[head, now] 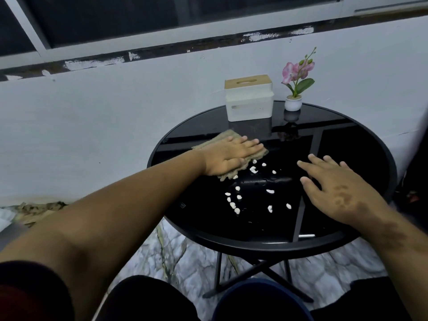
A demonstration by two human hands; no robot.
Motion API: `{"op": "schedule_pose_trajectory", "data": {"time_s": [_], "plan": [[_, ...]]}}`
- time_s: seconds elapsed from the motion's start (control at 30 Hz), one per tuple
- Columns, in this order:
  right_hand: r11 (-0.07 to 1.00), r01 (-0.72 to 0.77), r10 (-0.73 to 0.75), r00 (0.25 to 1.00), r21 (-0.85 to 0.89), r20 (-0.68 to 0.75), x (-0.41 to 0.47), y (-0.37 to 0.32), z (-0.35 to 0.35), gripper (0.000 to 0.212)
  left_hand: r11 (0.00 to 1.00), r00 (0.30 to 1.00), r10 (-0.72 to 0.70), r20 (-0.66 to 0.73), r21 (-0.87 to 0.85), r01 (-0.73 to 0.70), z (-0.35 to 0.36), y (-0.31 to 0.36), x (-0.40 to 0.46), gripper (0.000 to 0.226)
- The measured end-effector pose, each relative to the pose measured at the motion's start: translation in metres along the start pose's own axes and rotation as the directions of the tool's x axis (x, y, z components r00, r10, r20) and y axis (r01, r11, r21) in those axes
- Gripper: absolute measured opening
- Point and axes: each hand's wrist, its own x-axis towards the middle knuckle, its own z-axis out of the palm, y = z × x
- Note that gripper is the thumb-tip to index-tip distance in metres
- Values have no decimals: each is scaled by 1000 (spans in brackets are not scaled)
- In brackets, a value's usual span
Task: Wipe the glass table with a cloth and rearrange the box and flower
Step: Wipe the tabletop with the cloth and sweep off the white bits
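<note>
We're over a round black glass table (361, 144) w/ a dark metal rim, standing on crossed black legs on a marbled floor (176, 256). Our left hand (228, 156) lies flat, palm down, fingers together and stretched out, pressing a beige cloth (222, 140) onto the glass at the table's left side; nothing is pinched, the cloth just sits under the palm, edges sticking out past the fingers and wrist. Our right hand (335, 188) is spread open, fingers apart, on or just over the glass at the table's right side; can't tell if it touches. It holds nothing.

Between the two hands, approx. mid-table, small white bits (238, 196) are scattered on the glass, the nearest ones just beside the cloth's lower edge.

At the table's far edge, next to the wall (115, 112), stands the box (249, 98): white body, light wooden lid w/ an oval slot. A faint grey strip on its front may be a label, but no writing is readable. Just right of the box, not touching, is the flower (297, 72): pink blooms, green leaves, in a small white round pot. A tiny pale mark on the glass near the table's front-left rim is too small to read.
</note>
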Motion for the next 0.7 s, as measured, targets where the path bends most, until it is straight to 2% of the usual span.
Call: {"op": "schedule_pose_trajectory", "data": {"time_s": [0.13, 0.2, 0.37, 0.43, 0.53, 0.6, 0.7], "plan": [[1000, -2, 2, 1000, 17, -12, 0, 0, 0, 54, 974, 974, 224, -24, 31, -223, 8, 20, -3, 59], [999, -5, 6, 1000, 34, -15, 0, 0, 0, 54, 956, 956, 292, -25, 33, -291, 11, 27, -6, 58], [977, 2, 21, 994, 211, -106, -1, 1, -4, 49, 955, 954, 297, -40, -3, -297, 14, 17, -3, 59], [967, -14, 52, 988, 254, -146, -1, 3, -8, 47, 974, 974, 222, -54, -31, -224, 13, 4, 2, 59], [993, -73, 81, 993, 89, -86, 0, 9, -10, 49, 999, 997, -9, -71, -49, 6, 9, -28, 12, 61], [995, -98, 100, 993, 26, -57, 0, 11, -10, 51, 984, 984, -167, -59, -76, 163, 7, -45, 23, 65], [994, -100, 103, 993, 51, -63, -1, 10, -10, 51, 938, 943, -331, -23, -117, 326, 5, -49, 47, 63]]}}
